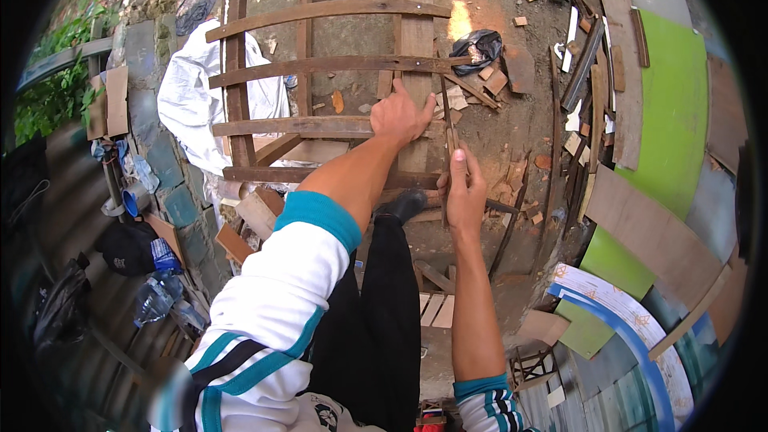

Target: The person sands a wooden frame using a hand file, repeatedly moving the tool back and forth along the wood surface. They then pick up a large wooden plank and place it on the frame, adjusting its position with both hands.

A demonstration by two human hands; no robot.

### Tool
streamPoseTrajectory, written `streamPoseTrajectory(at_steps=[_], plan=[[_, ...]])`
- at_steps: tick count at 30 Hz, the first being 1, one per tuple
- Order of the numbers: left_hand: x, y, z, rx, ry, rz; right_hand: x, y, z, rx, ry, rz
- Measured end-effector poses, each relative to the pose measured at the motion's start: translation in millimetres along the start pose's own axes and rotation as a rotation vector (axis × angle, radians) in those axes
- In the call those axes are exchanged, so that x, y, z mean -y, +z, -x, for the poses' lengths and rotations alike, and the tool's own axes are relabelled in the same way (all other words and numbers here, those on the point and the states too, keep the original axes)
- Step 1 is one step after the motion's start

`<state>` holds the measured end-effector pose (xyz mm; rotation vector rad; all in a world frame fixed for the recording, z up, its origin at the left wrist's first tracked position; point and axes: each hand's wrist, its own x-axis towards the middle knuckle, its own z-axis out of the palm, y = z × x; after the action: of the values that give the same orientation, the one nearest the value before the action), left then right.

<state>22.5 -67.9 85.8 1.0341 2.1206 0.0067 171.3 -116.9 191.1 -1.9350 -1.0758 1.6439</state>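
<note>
A slatted wooden frame (320, 70) lies in front of me, its narrow crosspieces nailed over long side boards. My left hand (400, 118) presses on the wide side plank (418, 24) between two slats, thumb and index finger stretched apart. Just right of the slat ends, my right hand (466, 196) is closed around a long, thin, dark brown strip (450, 124). The strip runs away from me, seen nearly edge-on; I cannot tell whether it is wood or a tool. Its lower part is partly hidden by my fingers.
White sheeting (188, 104) lies under the frame's left side. Wood scraps (496, 80) and a black plastic bag (478, 50) litter the ground at right, beside a green panel (672, 104). Plastic bottles (160, 298) and a black cap (128, 246) lie at left. My foot (406, 205) is below the frame.
</note>
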Motion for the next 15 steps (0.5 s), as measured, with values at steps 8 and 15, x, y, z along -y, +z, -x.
streamPoseTrajectory(at_steps=[8, 15], plan=[[-1.3, 6.5, -5.1, -0.027, -0.004, -0.015, 25.0, 4.4, -9.5, 0.018, 0.23, -0.153], [-1.5, -0.1, -4.3, 0.047, -0.044, -0.022, 15.8, -42.7, 141.9, -0.059, 0.191, -0.096]])
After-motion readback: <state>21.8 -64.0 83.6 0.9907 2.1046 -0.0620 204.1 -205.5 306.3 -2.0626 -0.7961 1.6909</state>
